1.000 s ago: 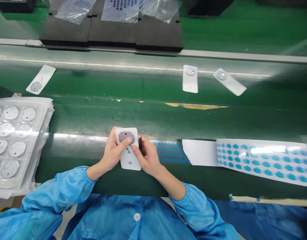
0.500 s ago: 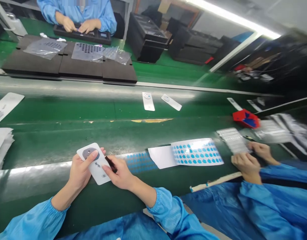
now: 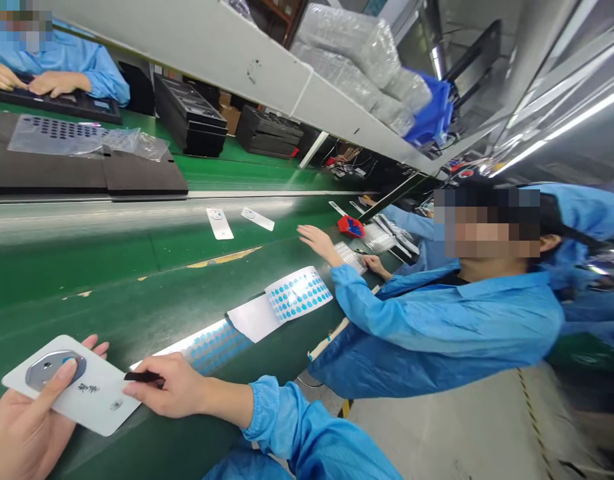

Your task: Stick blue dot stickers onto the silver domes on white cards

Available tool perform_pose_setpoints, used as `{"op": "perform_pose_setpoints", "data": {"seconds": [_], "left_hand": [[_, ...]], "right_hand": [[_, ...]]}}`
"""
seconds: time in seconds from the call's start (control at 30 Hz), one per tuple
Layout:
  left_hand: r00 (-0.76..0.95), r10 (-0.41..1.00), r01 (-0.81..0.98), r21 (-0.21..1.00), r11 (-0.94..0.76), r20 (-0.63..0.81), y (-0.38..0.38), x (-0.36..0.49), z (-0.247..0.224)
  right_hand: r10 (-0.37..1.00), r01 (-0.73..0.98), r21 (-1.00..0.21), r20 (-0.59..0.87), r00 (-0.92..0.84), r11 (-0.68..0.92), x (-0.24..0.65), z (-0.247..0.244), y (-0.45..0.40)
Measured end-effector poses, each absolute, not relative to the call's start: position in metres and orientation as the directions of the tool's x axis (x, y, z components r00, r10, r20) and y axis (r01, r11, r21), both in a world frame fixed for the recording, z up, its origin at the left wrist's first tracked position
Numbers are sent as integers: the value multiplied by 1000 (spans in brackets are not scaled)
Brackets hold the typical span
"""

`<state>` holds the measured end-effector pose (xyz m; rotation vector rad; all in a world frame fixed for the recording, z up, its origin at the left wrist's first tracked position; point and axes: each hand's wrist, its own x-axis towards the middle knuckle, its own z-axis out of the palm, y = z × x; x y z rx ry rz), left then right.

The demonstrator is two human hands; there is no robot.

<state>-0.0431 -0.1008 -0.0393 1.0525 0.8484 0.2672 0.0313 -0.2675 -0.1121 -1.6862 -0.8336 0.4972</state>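
Observation:
At the lower left, my left hand (image 3: 39, 417) is closed round a white rounded panel (image 3: 99, 393), its thumb on the grey oval near one end. The panel has dark printed marks and a small blue spot beside the thumb. My right hand (image 3: 174, 385) grips a slim black tool (image 3: 144, 377), whose exact kind I cannot make out, and its fingertips are at the panel's right end. Just beyond my right hand lies a sheet of blue stickers (image 3: 217, 343). Another blue sticker sheet (image 3: 299, 293) with a curled white backing adjoins it.
Two white panels (image 3: 219, 224) lie farther up the green worktable (image 3: 151, 293). Across from me are dark foam boards (image 3: 147, 177) and stacked black trays (image 3: 189, 117), with a co-worker behind. A co-worker's hand (image 3: 317, 241) reaches over the table on the right, near a red box (image 3: 351, 227).
My view has swung right, so the table has shifted left in it. The panel is turned more sideways in my left hand. The right-hand co-worker has raised one hand outward over the table.

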Motion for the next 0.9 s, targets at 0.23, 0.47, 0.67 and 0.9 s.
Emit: {"op": "perform_pose_setpoints", "data": {"seconds": [0.23, 0.47, 0.67, 0.9], "left_hand": [[659, 625, 148, 887, 438, -419, -95, -40, -42], [711, 599, 91, 893, 441, -368, -94, -35, -39], [784, 557, 35, 915, 403, -276, -89, -39, -47], [782, 586, 35, 955, 294, -209, -81, -43, -54]], "right_hand": [[743, 315, -948, 180, 645, -43, 33, -121, -264], [732, 27, -998, -29, 681, -64, 42, -111, -262], [470, 42, -988, -33, 882, -148, 137, -69, -243], [345, 206, -845, 27, 938, -494, 226, -63, -241]]}}
